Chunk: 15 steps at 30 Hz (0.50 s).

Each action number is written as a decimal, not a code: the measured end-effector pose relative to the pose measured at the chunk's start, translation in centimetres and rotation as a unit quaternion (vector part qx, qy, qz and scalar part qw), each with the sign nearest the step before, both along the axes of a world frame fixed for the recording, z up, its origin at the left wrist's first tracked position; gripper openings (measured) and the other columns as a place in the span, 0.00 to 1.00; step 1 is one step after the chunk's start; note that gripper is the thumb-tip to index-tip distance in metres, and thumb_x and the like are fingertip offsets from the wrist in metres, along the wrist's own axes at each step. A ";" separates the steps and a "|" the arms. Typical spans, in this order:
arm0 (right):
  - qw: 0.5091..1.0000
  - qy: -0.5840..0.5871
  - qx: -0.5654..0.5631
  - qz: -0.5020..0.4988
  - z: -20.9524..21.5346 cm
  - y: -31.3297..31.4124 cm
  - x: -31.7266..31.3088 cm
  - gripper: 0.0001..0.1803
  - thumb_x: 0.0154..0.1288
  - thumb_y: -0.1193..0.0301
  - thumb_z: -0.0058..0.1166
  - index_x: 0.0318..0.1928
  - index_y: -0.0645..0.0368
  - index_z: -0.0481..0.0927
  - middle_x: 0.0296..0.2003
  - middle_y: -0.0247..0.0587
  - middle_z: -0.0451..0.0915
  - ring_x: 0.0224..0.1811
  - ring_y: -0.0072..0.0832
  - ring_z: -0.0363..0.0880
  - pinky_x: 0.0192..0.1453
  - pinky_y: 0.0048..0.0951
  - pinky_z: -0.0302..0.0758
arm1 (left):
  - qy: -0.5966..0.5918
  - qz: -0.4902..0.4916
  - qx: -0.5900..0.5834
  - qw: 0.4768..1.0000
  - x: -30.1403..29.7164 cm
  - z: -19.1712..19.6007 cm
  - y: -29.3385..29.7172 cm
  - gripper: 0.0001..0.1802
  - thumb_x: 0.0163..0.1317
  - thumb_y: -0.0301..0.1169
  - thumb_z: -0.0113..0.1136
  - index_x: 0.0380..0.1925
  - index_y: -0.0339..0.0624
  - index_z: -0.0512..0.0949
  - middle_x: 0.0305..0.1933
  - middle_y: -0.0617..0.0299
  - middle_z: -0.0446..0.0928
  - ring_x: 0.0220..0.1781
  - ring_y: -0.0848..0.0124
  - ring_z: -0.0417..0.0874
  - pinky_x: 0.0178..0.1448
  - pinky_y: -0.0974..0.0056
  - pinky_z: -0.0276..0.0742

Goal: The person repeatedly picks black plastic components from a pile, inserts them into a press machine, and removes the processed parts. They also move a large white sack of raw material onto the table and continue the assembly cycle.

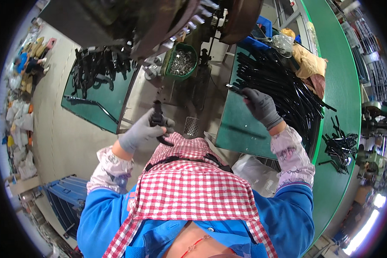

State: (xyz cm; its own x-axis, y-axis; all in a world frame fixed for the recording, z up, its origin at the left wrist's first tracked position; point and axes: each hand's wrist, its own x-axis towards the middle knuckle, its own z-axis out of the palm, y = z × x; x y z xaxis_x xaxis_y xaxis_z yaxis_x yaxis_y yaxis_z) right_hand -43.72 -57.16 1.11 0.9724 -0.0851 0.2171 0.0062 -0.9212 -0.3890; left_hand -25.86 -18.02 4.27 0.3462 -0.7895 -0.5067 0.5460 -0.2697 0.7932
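In my gloved left hand is a black curved part, its fingers closed around the middle. The part's upper end points toward the machine, and its hooked lower end shows below the hand. My gloved right hand is over the right green table, closed on a thin black rod with a shiny tip. Most of that rod is hidden by the glove. Next to this hand lies a big pile of glossy black rods. Similar black curved parts are heaped on the left green table.
A large dark machine with a toothed wheel stands ahead. Below it sits a green bin of small metal pieces. A bent black rod lies on the left table. Brown paper and a second black pile are at right.
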 end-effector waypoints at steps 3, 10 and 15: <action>0.996 0.010 -0.036 0.085 7.8 6.9 2.1 0.15 0.66 0.55 0.58 0.48 0.48 0.79 0.30 0.39 0.81 0.30 0.41 0.82 0.32 0.39 0.77 | -0.174 -0.079 0.047 0.980 2.1 2.6 -0.1 0.29 0.60 0.25 0.66 0.58 0.41 0.63 0.41 0.60 0.81 0.39 0.73 0.82 0.43 0.64 0.81; 0.994 0.010 -0.049 0.099 12.4 13.0 5.4 0.18 0.68 0.51 0.55 0.46 0.50 0.79 0.26 0.39 0.80 0.28 0.40 0.82 0.30 0.39 0.75 | -0.597 -0.207 -0.008 0.775 6.2 6.9 1.2 0.28 0.56 0.37 0.72 0.54 0.40 0.74 0.33 0.53 0.79 0.33 0.57 0.83 0.37 0.58 0.76; 0.991 0.078 -0.057 0.095 12.8 15.8 8.5 0.18 0.68 0.51 0.55 0.46 0.50 0.79 0.25 0.39 0.80 0.28 0.39 0.83 0.29 0.39 0.75 | -0.635 -0.244 -0.010 0.733 9.7 8.0 3.0 0.27 0.57 0.39 0.70 0.54 0.43 0.74 0.36 0.53 0.81 0.38 0.53 0.84 0.42 0.57 0.78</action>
